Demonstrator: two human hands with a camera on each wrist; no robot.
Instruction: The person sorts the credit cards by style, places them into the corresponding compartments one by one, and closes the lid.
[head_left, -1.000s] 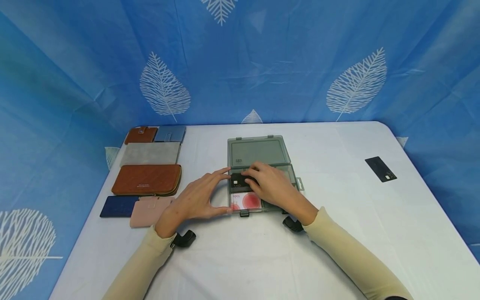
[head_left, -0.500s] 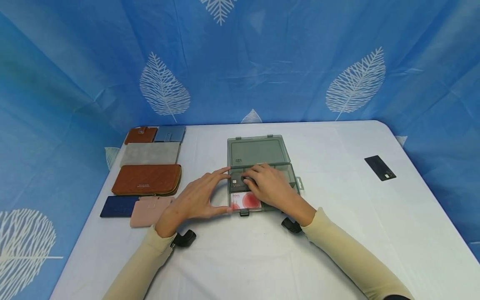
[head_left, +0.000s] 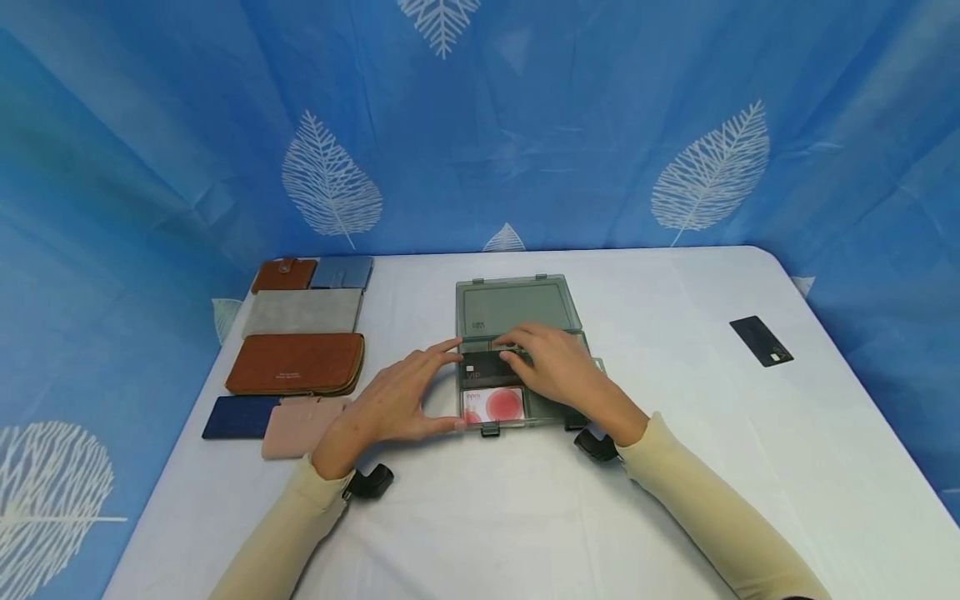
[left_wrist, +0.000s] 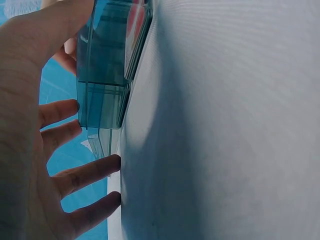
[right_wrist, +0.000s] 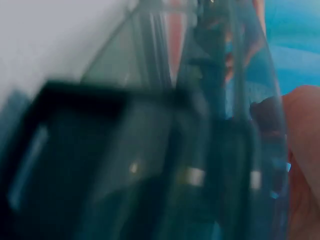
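A smoky green see-through organizer box lies on the table with its lid folded back. In its left compartments are a black VIP card and, nearer the front, a white card with red circles. My right hand bends over the black card, thumb and fingertips at its far right part; the right wrist view blurs this contact. With fingers spread and fairly straight, my left hand frames the box's left side, thumb at the front corner. The left wrist view shows those fingers beside the box wall.
Wallets fill the table's left side: brown snap, light blue, grey, brown zip, navy and pink. Another black card lies far right. A blue leaf-print curtain hangs behind.
The black VIP card looked paler half a second ago and is dark again now. My right hand has shifted slightly right. The left hand stays where it was.
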